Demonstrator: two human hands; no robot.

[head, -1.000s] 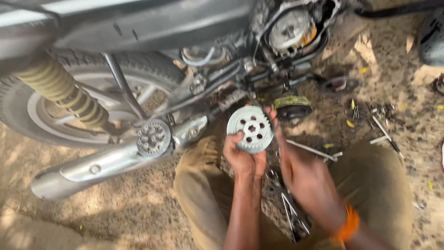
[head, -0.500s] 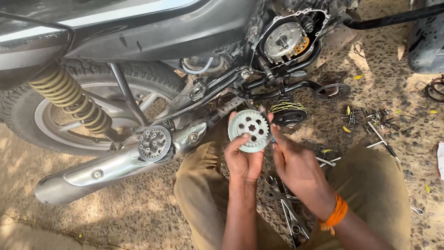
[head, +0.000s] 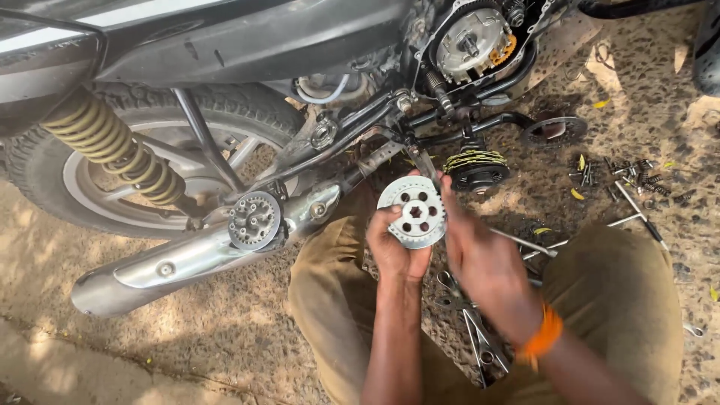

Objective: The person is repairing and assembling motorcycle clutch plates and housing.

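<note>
- Head view: the left hand (head: 396, 251) grips a round metal disc (head: 412, 211) with a ring of holes, fingers curled around its lower left edge.
- The right hand (head: 480, 259) closes on the right edge of the same disc; an orange band (head: 541, 336) sits on that wrist.
- The disc is held face-up above the person's knees, just below the open engine case (head: 476, 41) of a motorcycle.
- A round stack of plates (head: 475, 168) rests on the ground, just right of and above the disc.
- A toothed metal hub (head: 255, 220) sits on the exhaust pipe (head: 180, 259), left of the hands.
- Pliers (head: 480, 341) lie on the ground between the knees.
- Bolts and springs (head: 630, 176) lie scattered on the ground to the right.
</note>
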